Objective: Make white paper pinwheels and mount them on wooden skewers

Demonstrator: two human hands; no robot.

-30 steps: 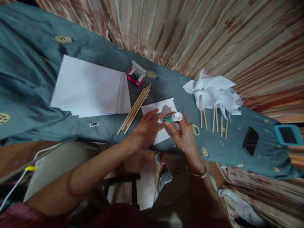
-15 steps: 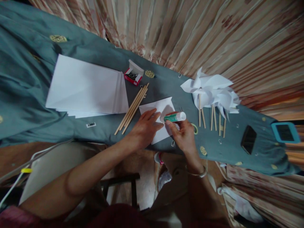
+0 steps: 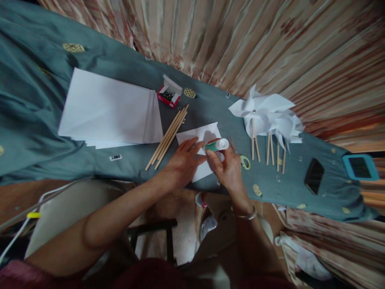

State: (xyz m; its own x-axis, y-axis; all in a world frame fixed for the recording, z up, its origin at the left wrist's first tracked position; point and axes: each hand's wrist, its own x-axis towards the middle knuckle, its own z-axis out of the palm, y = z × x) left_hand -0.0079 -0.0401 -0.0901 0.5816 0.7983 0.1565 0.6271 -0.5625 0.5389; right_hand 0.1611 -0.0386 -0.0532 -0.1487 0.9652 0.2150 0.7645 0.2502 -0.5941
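Note:
My left hand (image 3: 184,162) lies with fingers spread on a small white paper square (image 3: 207,131). Over that same paper, my right hand (image 3: 227,165) grips a green-and-white glue stick (image 3: 214,145), its white end tilted up to the right. The glue stick's other end points down at the paper; my fingers partly hide it, so I cannot tell if it touches. Just right of my right hand are scissors (image 3: 245,162) with light green handles. Several thin wooden sticks (image 3: 168,136) lie left of the paper.
A stack of white paper (image 3: 111,108) lies at the left. Behind the sticks stands a red box (image 3: 170,96) of small metal pins. White paper pinwheels (image 3: 267,112) on sticks lie to the right. Farther right are a dark phone (image 3: 314,176) and a blue-framed device (image 3: 361,167).
My right hand has moved a little left with the glue stick over the paper, showing more of the scissors. My left hand has stayed in place on the paper.

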